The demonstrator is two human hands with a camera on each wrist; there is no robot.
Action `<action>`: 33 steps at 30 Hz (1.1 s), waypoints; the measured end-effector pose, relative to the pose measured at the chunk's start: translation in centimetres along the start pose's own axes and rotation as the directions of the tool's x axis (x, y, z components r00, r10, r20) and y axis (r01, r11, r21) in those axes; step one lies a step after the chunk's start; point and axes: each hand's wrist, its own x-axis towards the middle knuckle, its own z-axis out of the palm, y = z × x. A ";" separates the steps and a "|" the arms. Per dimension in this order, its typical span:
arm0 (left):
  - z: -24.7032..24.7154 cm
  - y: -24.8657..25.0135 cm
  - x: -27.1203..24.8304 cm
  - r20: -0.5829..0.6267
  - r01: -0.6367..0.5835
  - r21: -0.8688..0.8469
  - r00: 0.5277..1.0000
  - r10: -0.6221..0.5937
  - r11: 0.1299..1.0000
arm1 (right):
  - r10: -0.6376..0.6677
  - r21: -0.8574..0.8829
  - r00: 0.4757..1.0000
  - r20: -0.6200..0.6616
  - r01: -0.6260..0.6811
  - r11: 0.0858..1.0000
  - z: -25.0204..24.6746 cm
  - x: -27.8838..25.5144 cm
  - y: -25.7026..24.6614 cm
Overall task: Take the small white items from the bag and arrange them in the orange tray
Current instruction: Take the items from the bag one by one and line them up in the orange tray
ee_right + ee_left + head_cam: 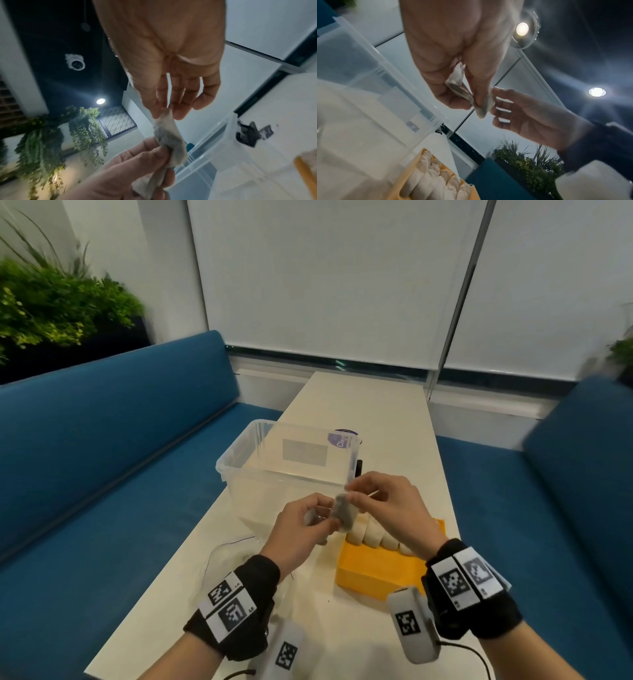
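Observation:
Above the table, both hands hold one small white sachet [344,513] with dark contents between them. My right hand [349,494] pinches its top corner between thumb and forefinger, which the right wrist view shows on the sachet [169,135]. My left hand [330,522] pinches its lower part and keeps a second sachet [458,85] tucked in its curled fingers. Below the right hand sits the orange tray [376,573]. A row of white sachets [373,534] stands along its far side. The clear plastic bag [233,563] lies on the table under my left wrist.
A clear plastic bin [287,467] stands just beyond the hands, with a purple-labelled item [342,438] and a small black object [358,467] behind it. The narrow white table [359,405] runs between blue benches [120,422]. Potted plants stand at the far left.

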 end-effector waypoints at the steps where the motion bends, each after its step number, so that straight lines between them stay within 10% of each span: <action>1: 0.0 0.1 0.1 -0.010 -0.024 0.017 1.000 0.024 1.000 | -0.038 -0.013 0.999 -0.008 0.038 0.999 -0.3 0.1 -0.3; 17: 0.1 1.9 1.8 -0.071 -0.053 -0.071 0.996 0.048 0.996 | -0.228 -0.256 0.973 0.020 0.226 0.940 -4.5 2.0 -3.0; 25: 0.1 0.0 0.9 -0.074 0.104 -0.098 0.991 -0.112 0.990 | 0.089 -0.496 0.987 0.132 -0.012 0.868 -4.6 4.8 4.1; 33: -1.0 -1.5 0.2 -0.102 0.169 -0.091 0.979 -0.178 0.981 | 0.468 -0.664 0.831 0.303 -0.168 0.729 -1.3 5.5 11.0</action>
